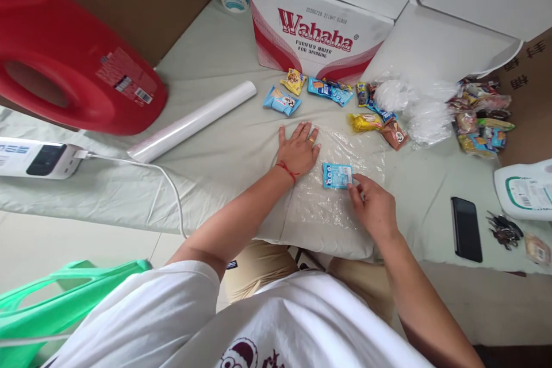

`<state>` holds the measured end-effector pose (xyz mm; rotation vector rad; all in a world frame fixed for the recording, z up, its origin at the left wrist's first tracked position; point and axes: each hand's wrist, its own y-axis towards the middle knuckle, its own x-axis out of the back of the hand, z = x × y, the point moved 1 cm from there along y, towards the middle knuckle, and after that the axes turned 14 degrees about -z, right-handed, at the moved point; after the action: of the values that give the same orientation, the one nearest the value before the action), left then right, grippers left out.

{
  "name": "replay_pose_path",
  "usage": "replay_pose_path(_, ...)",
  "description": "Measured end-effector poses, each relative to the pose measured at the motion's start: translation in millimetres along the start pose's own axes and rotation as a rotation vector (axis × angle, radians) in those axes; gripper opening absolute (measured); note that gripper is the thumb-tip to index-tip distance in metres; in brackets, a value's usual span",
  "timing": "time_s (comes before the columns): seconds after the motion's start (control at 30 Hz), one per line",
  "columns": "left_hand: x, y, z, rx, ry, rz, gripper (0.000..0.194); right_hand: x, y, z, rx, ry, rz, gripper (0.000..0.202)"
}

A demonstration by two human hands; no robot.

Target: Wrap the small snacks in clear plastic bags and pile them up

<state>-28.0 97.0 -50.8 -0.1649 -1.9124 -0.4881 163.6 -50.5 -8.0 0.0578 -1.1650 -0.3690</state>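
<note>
The right hand point(373, 204) pinched the right end of a small blue packet point(337, 176), which lay flat on a clear plastic sheet point(308, 198), in front of the Wahaha box point(317, 26). Nearer that box than the packet, the left hand point(298, 149) pressed palm down, fingers spread, gripping nothing, at the sheet's left edge.

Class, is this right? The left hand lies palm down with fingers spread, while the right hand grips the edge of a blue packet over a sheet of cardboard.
Not quite: the head view shows clear plastic film, not cardboard, under the blue packet. The left hand and right hand are as described.
</note>
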Motion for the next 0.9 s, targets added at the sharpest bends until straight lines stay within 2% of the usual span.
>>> replay_pose_path(0.1, -0.2, -0.5, 0.3, 0.001, 0.006, -0.006, 0.059, -9.7, 12.9, 0.0, 0.326, 0.06, 0.08, 0.047)
replay_pose_path(0.17, -0.5, -1.0, 0.5, -0.005, 0.002, -0.014, 0.059, -20.5, 20.8, 1.9, 0.423, 0.063, 0.164, 0.046)
replay_pose_path(0.23, -0.8, -1.5, 0.7, 0.004, -0.002, -0.02, 0.06, -30.4, 25.0, 5.0, 0.417, 0.024, 0.219, 0.046)
replay_pose_path(0.3, -1.3, -1.9, 1.1, 0.03, -0.001, -0.016, 0.061, -35.7, 27.5, 8.5, 0.366, 0.006, 0.218, 0.048)
replay_pose_path(0.4, -1.8, -2.2, 1.9, 0.052, 0.004, -0.007, 0.062, -31.0, 41.5, 10.1, 0.32, 0.033, 0.211, 0.047)
replay_pose_path(0.5, -1.6, -2.1, 2.4, 0.051, 0.003, 0.004, 0.063, -16.5, 83.1, 0.7, 0.277, -0.104, 0.115, 0.045)
replay_pose_path(0.6, -1.0, -2.2, 2.8, 0.045, 0.009, 0.002, 0.063, -9.3, 140.0, -17.3, 0.316, -0.312, -0.008, 0.057)
replay_pose_path(0.7, -0.7, -2.6, 3.3, 0.04, 0.023, -0.006, 0.062, -17.0, 183.7, -35.0, 0.372, -0.342, 0.061, 0.063)
replay_pose_path(0.8, -0.9, -2.7, 4.3, 0.039, 0.027, -0.002, 0.062, -22.8, 202.3, -44.5, 0.377, -0.319, 0.075, 0.053)
replay_pose_path(0.9, -1.3, -2.4, 5.4, 0.033, 0.019, -0.013, 0.062, -10.9, 199.7, -44.3, 0.296, -0.186, -0.041, 0.05)
